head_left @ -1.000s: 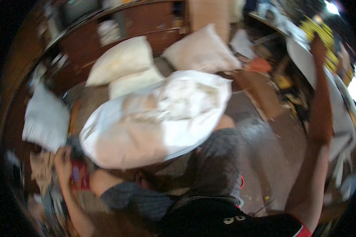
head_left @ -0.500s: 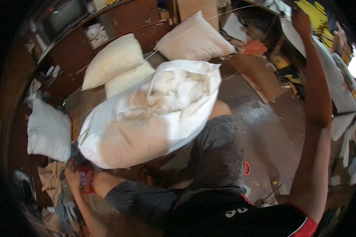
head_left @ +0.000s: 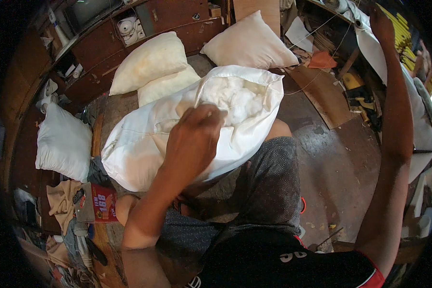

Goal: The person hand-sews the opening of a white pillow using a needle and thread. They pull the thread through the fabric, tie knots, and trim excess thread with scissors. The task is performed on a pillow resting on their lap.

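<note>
A large white pillow cover (head_left: 139,149) lies across my lap, its mouth open toward the far side and showing white fluffy filling (head_left: 237,96). My left hand (head_left: 194,139) rests on top of it with fingers closed on the cover's fabric near the open edge. My right arm is stretched up at the far right. My right hand (head_left: 381,24) is high by a white sheet (head_left: 369,50), and whether it holds anything does not show. I sit on the floor in grey patterned shorts (head_left: 269,182).
Three filled pillows lie around: a cream one (head_left: 149,60), another (head_left: 249,45) at the back, a white one (head_left: 65,141) on the left. A red box (head_left: 98,204) and cloths sit at lower left. A wooden cabinet (head_left: 129,29) and a brown board (head_left: 321,91) stand beyond.
My left hand has come up from the lower left by the red box onto the pillow cover. The cover's open mouth now shows more filling. The right arm stays raised.
</note>
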A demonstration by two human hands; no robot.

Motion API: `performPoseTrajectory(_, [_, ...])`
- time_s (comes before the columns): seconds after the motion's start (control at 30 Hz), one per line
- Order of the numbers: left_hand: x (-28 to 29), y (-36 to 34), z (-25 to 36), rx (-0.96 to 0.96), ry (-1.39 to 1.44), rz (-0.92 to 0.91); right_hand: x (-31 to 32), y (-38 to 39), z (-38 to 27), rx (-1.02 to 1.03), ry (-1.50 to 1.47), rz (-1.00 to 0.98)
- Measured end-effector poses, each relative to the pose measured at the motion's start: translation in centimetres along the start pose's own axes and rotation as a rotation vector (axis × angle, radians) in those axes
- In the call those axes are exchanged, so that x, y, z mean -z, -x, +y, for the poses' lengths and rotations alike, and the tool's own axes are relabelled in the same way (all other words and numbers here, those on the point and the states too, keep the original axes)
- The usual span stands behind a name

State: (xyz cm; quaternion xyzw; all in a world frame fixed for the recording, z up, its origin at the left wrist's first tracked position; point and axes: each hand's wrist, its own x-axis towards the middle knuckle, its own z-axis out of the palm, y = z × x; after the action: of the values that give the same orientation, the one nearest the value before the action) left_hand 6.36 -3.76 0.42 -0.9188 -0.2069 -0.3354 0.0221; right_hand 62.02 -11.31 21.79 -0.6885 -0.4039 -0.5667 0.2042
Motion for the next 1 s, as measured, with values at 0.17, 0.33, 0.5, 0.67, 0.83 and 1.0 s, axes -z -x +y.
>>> performPoseTrajectory(0.17, [-2.3,-3.8,-1.2,0.264,0.179,-0.14,4.4,0.5,-3.4,0.052,-0.038,0.061])
performPoseTrajectory(0.33, [-3.7,-4.7,-1.7,0.285,0.048,-0.271,5.4,0.3,-4.3,0.019,-0.04,-0.02])
performPoseTrajectory(0.5, [-1.7,-3.2,-1.6,0.279,0.313,-0.1,3.7,1.5,-2.3,-0.013,0.038,0.041])
performPoseTrajectory(0.67, [2.7,1.1,-0.5,0.395,0.453,0.099,0.8,2.1,3.6,-0.123,-0.088,0.103])
performPoseTrajectory(0.83, [8.8,7.4,0.1,0.644,0.504,0.278,0.5,3.6,2.1,-0.106,-0.068,0.108])
performPoseTrajectory(1.0, [11.1,12.9,0.2,0.744,0.372,0.226,3.0,4.6,-2.4,-0.082,-0.204,-0.003])
